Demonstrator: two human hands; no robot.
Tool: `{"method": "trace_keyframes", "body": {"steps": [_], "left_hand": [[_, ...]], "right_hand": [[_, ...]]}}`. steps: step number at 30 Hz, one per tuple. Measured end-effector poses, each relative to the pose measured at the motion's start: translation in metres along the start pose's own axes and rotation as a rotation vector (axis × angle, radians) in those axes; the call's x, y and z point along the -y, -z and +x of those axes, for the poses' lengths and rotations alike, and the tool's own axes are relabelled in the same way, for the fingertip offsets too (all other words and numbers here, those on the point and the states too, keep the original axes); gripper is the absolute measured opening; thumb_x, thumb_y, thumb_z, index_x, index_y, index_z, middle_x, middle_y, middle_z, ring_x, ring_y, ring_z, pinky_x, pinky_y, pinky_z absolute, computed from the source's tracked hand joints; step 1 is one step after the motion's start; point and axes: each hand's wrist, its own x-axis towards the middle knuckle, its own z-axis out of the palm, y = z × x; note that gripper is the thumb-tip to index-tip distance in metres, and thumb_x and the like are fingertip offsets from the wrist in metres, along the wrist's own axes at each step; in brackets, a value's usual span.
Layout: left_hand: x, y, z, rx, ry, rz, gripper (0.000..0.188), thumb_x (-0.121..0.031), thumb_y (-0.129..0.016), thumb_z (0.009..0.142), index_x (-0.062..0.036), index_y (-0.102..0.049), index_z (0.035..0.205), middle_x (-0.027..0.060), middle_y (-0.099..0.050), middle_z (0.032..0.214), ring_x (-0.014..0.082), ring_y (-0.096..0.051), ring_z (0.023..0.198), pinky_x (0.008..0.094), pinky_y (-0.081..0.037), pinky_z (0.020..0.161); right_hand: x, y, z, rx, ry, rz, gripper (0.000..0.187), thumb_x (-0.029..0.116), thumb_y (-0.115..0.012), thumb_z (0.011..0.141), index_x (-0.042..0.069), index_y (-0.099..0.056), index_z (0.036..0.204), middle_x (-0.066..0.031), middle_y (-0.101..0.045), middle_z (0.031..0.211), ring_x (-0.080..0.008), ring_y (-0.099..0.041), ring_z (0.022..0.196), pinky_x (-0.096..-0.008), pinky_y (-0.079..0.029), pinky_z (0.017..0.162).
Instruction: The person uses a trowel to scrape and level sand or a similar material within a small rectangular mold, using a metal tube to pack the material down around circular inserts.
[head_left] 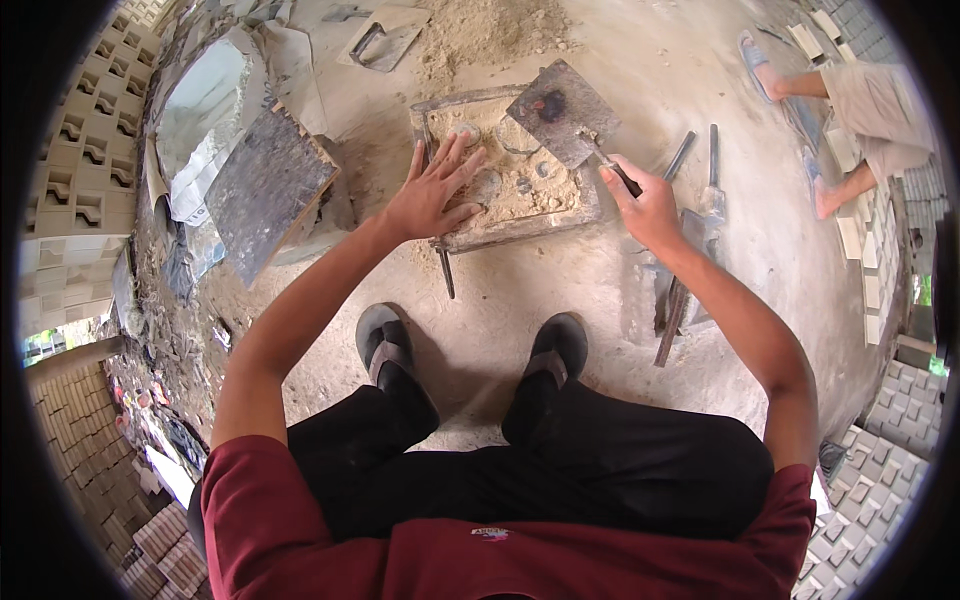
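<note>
My left hand [437, 192] lies with its fingers spread over the left side of a shallow wooden frame [520, 235] packed with tan sand. Round grey shapes and hollows show in the sand, partly hidden by the hand. Closed around the dark handle of a trowel [622, 178], my right hand [650, 208] is at the frame's right edge. The trowel's metal neck meets a square, dark-stained plate [563, 108] that covers the frame's far right corner; whether the two are joined I cannot tell.
Loose sand [490, 40] is heaped beyond the frame. A dark board [265, 190] leans at left, near a whitish sheet [205, 115]. Metal tools [713, 185] lie at right. Another person's legs [850, 185] are at far right. Stacked pale blocks [90, 130] line the sides.
</note>
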Motion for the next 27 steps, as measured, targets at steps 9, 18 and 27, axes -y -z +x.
{"method": "trace_keyframes", "body": {"steps": [9,18,27], "left_hand": [[-0.002,-0.002,0.012,-0.132,0.122,-0.173,0.084,-0.051,-0.053,0.092,-0.0100,-0.015,0.154,0.0215,-0.007,0.159,0.0365,-0.003,0.148,0.0552,0.000,0.117],[0.015,-0.020,0.052,-0.237,0.268,-0.028,0.073,-0.052,-0.028,0.100,0.0008,-0.020,0.150,0.0183,-0.015,0.159,0.0310,-0.011,0.148,0.0536,-0.003,0.118],[0.060,-0.009,0.135,-0.189,0.493,-0.003,0.067,-0.051,-0.028,0.100,-0.0023,-0.036,0.146,0.0149,-0.034,0.153,0.0275,-0.024,0.145,0.0519,-0.013,0.117]], "right_hand": [[0.003,-0.009,0.012,0.009,0.039,0.001,0.051,0.042,-0.061,0.093,-0.004,-0.064,0.115,-0.0121,-0.065,0.071,-0.0143,-0.058,0.065,-0.0301,-0.046,0.064],[-0.034,0.020,0.076,0.015,-0.172,-0.097,0.034,0.030,-0.057,0.095,-0.002,-0.067,0.095,-0.0186,-0.068,0.078,-0.0287,-0.066,0.073,-0.0364,-0.049,0.069],[-0.080,-0.006,0.148,0.280,-0.270,-0.348,0.036,0.033,-0.056,0.092,-0.001,-0.068,0.085,-0.0265,-0.066,0.079,-0.0402,-0.066,0.079,-0.0458,-0.050,0.073]]}}
